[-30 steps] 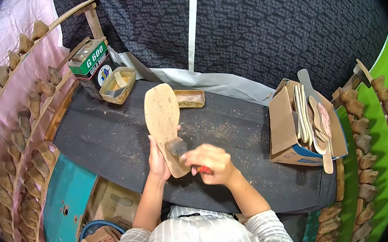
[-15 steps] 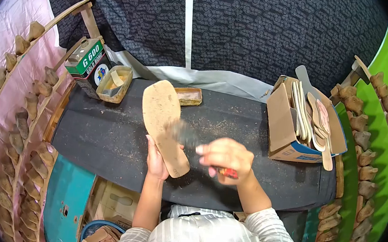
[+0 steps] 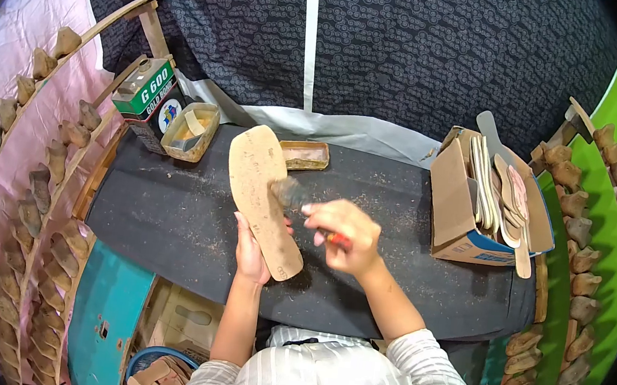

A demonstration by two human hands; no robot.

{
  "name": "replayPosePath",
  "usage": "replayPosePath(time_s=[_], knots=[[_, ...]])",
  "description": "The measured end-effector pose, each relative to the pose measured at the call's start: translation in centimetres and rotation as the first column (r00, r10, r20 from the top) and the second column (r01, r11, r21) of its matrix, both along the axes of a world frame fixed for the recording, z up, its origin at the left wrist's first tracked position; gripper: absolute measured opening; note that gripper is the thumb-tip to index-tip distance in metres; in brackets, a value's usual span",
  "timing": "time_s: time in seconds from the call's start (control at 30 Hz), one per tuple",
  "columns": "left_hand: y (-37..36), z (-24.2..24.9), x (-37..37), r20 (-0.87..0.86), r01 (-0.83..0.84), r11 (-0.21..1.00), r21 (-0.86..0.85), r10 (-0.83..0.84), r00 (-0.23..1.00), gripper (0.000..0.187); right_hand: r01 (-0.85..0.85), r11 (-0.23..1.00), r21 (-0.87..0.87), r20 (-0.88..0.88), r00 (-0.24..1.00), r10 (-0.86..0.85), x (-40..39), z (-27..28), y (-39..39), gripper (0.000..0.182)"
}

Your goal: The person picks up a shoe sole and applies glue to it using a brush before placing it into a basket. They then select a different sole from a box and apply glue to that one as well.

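A tan shoe sole (image 3: 257, 168) with small dark marks stands tilted above the table. My left hand (image 3: 251, 250) grips its lower part, thumb along the left edge and fingertips showing at the right edge. In my right hand (image 3: 343, 234) is a brush (image 3: 292, 193) with a red and yellow handle and a dark, motion-blurred head. The brush head is at the right side of the sole, seemingly touching its face. My right fingers are closed around the handle.
A dark cloth-covered table (image 3: 171, 208) has crumbs scattered on it. At the back left stand a G 600 can (image 3: 149, 100) and a cut-open container (image 3: 191, 131). A shallow tray (image 3: 306, 155) lies behind the sole. A cardboard box (image 3: 454, 200) of soles is right. Racks of shoe lasts (image 3: 38, 187) flank both sides.
My right hand and the brush have moved up and slightly left, and the brush head is higher on the sole. My left hand keeps its hold. The whole view has shifted slightly.
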State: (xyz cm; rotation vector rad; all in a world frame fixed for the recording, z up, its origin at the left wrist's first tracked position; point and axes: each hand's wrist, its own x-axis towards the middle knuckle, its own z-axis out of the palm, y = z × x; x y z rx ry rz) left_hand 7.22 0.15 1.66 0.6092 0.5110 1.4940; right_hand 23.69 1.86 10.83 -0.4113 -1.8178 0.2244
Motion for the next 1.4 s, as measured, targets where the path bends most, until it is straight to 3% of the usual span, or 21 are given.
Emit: replayPosePath(time_s=[0.07,0.13,0.17,0.27,0.33,0.47,0.53,0.63,0.73,0.8,0.83,1.07,1.4], knots=[[0.1,0.8,0.1,0.029,-0.016,0.999,-0.028,0.017,0.999,0.069,-0.076,0.996,-0.051,0.021,0.997,0.078,-0.2,-1.3,-0.9,0.021],[0.4,2.3,0.6,0.034,-0.234,0.972,-0.036,0.235,0.971,0.068,-0.177,0.98,-0.091,0.054,0.982,0.182,-0.2,-2.7,-1.6,0.017],[0.6,1.3,-0.2,0.032,-0.171,0.983,0.059,0.169,0.985,0.065,-0.198,0.975,-0.105,0.056,0.977,0.204,-0.1,-3.3,-2.0,0.016],[1.2,0.8,-0.9,0.039,-0.185,0.981,0.057,0.183,0.982,0.062,-0.227,0.964,-0.137,0.08,0.968,0.239,0.5,-4.4,-2.8,0.015],[1.3,0.8,-1.0,0.059,-0.19,0.981,0.036,0.187,0.981,0.062,-0.276,0.936,-0.22,0.1,0.948,0.303,1.3,-5.2,-3.0,0.029],[1.4,0.7,-1.5,0.085,-0.202,0.979,0.041,0.198,0.977,0.061,-0.29,0.842,-0.454,0.112,0.92,0.377,3.4,-5.3,-2.8,0.024],[1.4,0.8,-1.8,0.102,-0.202,0.978,0.043,0.197,0.975,0.061,-0.213,0.789,-0.576,0.162,0.916,0.366,4.5,-4.3,-2.5,0.036],[1.2,0.8,-2.1,0.097,-0.204,0.977,0.064,0.198,0.975,0.065,-0.122,0.77,-0.626,0.075,0.974,0.216,5.3,-3.8,-1.2,0.04],[0.7,0.5,-2.0,0.124,-0.186,0.981,0.047,0.179,0.976,0.065,0.038,0.913,-0.406,0.028,0.999,-0.029,4.6,-3.8,2.3,0.034],[0.4,0.1,-1.8,0.136,-0.176,0.984,0.026,0.171,0.976,0.066,0.143,0.898,-0.417,0.042,0.99,-0.138,3.8,-3.3,4.6,0.026],[0.2,0.0,-1.8,0.136,-0.183,0.983,0.027,0.178,0.975,0.066,0.171,0.878,-0.447,0.069,0.985,-0.156,3.5,-3.6,6.0,0.015],[-1.4,0.1,-1.9,0.133,-0.179,0.984,0.011,0.176,0.975,0.068,0.166,0.907,-0.386,0.115,0.985,-0.131,0.3,-9.0,14.8,0.015],[-3.3,-0.3,-2.6,0.161,-0.248,0.969,-0.006,0.245,0.956,0.07,0.199,0.879,-0.433,0.123,0.979,-0.161,0.3,-11.9,16.0,0.017]])
